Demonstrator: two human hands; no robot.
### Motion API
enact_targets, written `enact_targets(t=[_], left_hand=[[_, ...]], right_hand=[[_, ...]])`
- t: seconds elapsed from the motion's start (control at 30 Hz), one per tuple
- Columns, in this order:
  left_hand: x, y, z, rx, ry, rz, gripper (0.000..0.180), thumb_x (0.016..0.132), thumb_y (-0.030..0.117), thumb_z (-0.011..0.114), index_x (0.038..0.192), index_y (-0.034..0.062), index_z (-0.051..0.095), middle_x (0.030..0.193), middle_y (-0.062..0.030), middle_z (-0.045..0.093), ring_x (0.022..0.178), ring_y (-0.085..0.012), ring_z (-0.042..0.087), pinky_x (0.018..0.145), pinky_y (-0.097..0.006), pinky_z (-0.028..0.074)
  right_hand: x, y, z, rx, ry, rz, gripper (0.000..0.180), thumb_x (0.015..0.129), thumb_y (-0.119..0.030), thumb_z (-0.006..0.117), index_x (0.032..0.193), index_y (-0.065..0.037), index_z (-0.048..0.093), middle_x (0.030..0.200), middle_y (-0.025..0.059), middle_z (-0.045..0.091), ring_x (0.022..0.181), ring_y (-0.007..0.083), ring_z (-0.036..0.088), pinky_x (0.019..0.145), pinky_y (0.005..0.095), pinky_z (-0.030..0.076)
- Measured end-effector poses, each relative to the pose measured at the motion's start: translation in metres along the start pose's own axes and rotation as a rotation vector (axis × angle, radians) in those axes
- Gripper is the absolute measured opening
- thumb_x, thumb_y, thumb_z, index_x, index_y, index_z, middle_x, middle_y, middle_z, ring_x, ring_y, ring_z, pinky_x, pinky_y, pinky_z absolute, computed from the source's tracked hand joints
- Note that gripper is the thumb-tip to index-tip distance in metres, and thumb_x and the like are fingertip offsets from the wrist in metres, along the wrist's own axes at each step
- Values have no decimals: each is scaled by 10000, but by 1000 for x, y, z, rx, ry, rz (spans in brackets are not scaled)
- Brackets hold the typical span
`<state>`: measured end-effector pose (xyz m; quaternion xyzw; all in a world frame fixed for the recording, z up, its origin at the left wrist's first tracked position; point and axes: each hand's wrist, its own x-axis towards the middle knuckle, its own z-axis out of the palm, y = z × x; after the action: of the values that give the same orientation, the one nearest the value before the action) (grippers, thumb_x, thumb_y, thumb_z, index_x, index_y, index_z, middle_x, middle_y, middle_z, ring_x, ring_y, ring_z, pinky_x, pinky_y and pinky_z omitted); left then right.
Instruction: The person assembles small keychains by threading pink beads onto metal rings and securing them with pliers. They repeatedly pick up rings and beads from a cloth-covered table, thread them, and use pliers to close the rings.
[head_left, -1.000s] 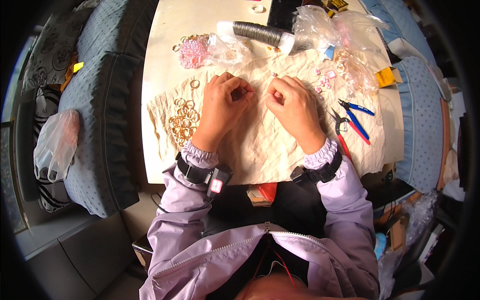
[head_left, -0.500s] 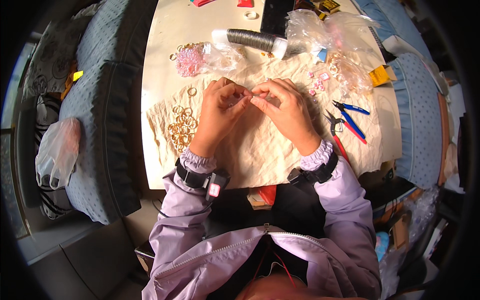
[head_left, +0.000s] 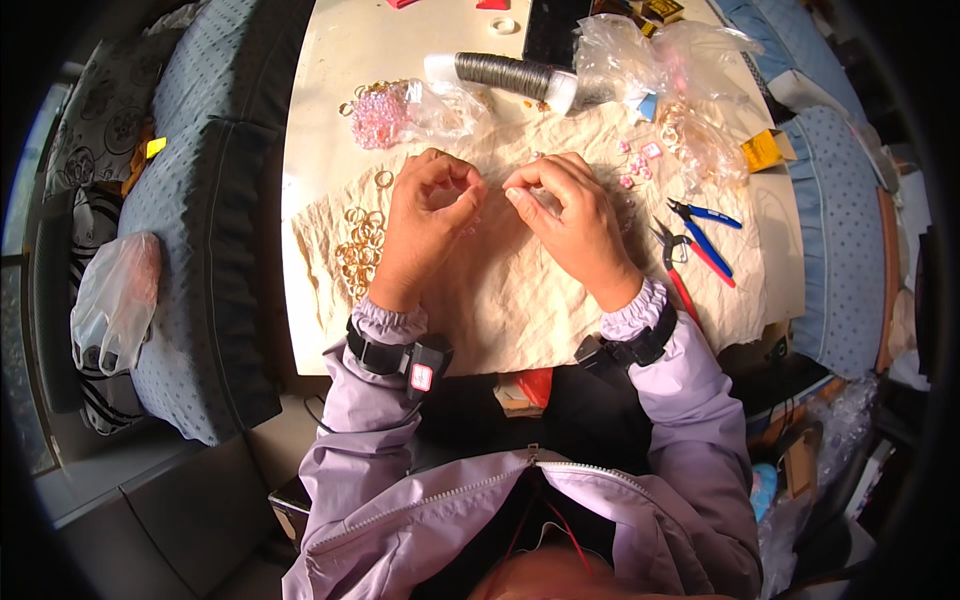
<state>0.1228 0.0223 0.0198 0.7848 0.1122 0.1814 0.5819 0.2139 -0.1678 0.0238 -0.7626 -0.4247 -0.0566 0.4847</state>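
Note:
Over the cream cloth [head_left: 520, 300] my left hand [head_left: 425, 225] is closed in a pinch, thumb against fingertips. Small pale pink bits, perhaps beads [head_left: 470, 228], show just below those fingertips. Across a narrow gap, my right hand [head_left: 570, 220] also pinches thumb to index finger. Whatever either pinch holds is too small to make out. Beside my left hand lies a pile of gold-coloured rings [head_left: 358, 250], with a single ring [head_left: 384, 179] above it. Small pink beads [head_left: 632, 170] are scattered beyond my right hand.
Blue-handled cutters [head_left: 712, 240] and red-handled pliers [head_left: 675, 265] lie on the right. Behind are a bunch of pink beads [head_left: 378, 118], a wire spool [head_left: 505, 75], clear plastic bags [head_left: 620, 60] and a yellow box [head_left: 765, 151]. Blue padded seats [head_left: 200, 280] flank the table [head_left: 330, 110].
My hands, whose fingertips met before, have come apart. The left hand has shifted slightly left, while the right stays nearly in place.

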Motion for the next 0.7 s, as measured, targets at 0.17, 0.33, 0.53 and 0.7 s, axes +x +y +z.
enact_targets(t=[0.17, 0.33, 0.53, 0.7], left_hand=[[-1, 7, -2, -86, -1, -106, 110, 919, 89, 802, 927, 0, 737, 908, -41, 625, 863, -154, 608, 789, -309, 516], [-5, 10, -7, -228, -88, -271, 104, 978, 71, 783, 978, -19, 731, 935, -21, 645, 797, -99, 671, 693, -247, 537], [-2, -3, -17, -110, -61, -147, 65, 1002, 51, 753, 1020, -9, 737, 929, -15, 663, 800, -84, 661, 685, -246, 538], [-3, -2, -35, -111, -148, -241, 50, 1006, 32, 750, 1028, -13, 744, 965, -10, 658, 800, -91, 653, 685, -244, 542]], right_hand=[[-1, 2, 1, -43, 58, 8, 96, 935, -75, 783, 971, -58, 697, 974, 76, 719, 978, 318, 673, 883, 431, 543], [-2, 1, 1, 47, 8, 36, 105, 913, -56, 777, 946, -61, 677, 948, 77, 702, 956, 318, 666, 867, 435, 544], [-4, 4, 2, 30, -46, 39, 111, 856, -26, 753, 869, -56, 647, 888, 79, 656, 903, 304, 650, 836, 426, 545], [-7, 5, 3, 39, -103, 88, 118, 833, -31, 754, 847, -61, 640, 846, 72, 625, 871, 278, 648, 803, 416, 545]])
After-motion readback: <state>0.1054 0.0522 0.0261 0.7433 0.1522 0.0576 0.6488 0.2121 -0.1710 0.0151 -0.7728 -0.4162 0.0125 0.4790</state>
